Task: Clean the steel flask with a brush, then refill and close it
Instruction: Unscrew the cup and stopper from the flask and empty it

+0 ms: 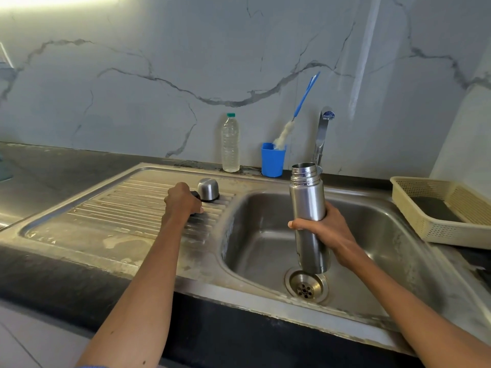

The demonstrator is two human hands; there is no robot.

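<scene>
My right hand (322,229) grips the steel flask (308,205) round its lower half and holds it upright over the sink basin (255,235), its mouth uncapped. On the ribbed draining board (127,208), my left hand (183,200) curls over a small black stopper (196,194), mostly hidden under the fingers. The flask's steel cup lid (208,189) stands just right of that hand. At the back, a bottle brush (295,118) with a blue handle and white bristles leans in a blue cup (273,160).
A clear plastic water bottle (230,143) with a green cap stands against the marble wall. The steel tap (322,134) rises behind the flask. A cream plastic basket (446,211) sits on the counter at right. The drain (305,286) lies below the flask.
</scene>
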